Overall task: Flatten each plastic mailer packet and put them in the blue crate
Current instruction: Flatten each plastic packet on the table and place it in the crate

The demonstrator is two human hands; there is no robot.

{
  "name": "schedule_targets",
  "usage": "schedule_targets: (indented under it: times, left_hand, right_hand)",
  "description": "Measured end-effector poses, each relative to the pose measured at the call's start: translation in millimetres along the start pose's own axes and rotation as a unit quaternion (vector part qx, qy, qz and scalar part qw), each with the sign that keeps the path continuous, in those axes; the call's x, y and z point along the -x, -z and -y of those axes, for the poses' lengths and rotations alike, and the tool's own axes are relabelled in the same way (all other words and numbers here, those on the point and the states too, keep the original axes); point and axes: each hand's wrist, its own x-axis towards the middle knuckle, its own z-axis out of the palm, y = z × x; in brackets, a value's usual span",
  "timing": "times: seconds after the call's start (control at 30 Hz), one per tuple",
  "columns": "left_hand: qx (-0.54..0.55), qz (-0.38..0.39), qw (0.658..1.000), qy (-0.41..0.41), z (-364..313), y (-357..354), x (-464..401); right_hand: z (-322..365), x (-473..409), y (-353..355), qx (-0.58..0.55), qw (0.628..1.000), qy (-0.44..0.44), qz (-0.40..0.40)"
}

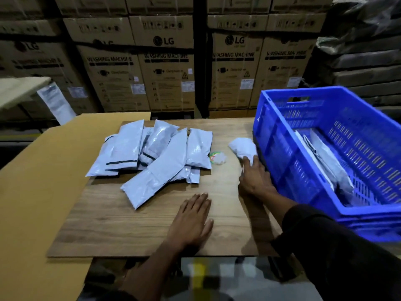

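Several grey plastic mailer packets (152, 151) lie overlapping in a heap on the wooden tabletop (121, 224). A blue crate (288, 161) stands at the right with a few flattened packets (325, 164) leaning inside it. One crumpled packet (244, 148) lies on the table against the crate's left wall; my right hand (255, 177) reaches to it, the fingertips touching its near end. Whether the fingers pinch it I cannot tell. My left hand (193, 218) rests flat on the table, palm down, fingers straight, holding nothing.
A small clear wrapper with a green and red label (218, 158) lies between the heap and the crumpled packet. A brown cardboard sheet (36, 192) covers the table's left side. Stacked washing machine cartons (167, 68) form a wall behind the table.
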Motion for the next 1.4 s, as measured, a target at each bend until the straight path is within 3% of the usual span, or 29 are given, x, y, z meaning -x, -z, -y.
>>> schedule_targets:
  times: [0.17, 0.33, 0.43, 0.53, 0.67, 0.83, 1.0, 1.4]
  left_hand:
    - [0.014, -0.041, 0.998, 0.042, -4, 9, 3]
    - [-0.010, -0.046, 0.999, -0.007, -10, 15, 13]
    - [-0.040, -0.044, 0.997, -0.056, -14, 16, 14]
    - [-0.066, -0.052, 0.992, -0.091, -22, 21, 14]
    - [-0.065, -0.045, 0.995, -0.059, -32, 21, 17]
    - [-0.036, -0.043, 0.998, 0.040, -33, 14, 29]
    - [-0.009, -0.043, 0.997, 0.065, -35, 11, 34]
    - [-0.034, 0.004, 0.997, 0.072, -31, 5, 41]
  right_hand:
    - [-2, 65, -21, -0.027, 0.991, 0.127, 0.035]
    - [-19, 143, -5, -0.087, 0.978, 0.179, 0.068]
    - [-45, 155, -5, -0.094, 0.961, 0.249, 0.079]
    - [-47, 160, -1, -0.069, 0.945, 0.287, 0.140]
    - [-30, 149, -14, -0.042, 0.926, 0.359, 0.112]
    - [1, 154, -18, 0.000, 0.944, 0.315, 0.094]
    - [-7, 157, -33, 0.045, 0.961, 0.254, 0.102]
    - [-31, 141, -24, 0.129, 0.933, 0.305, 0.140]
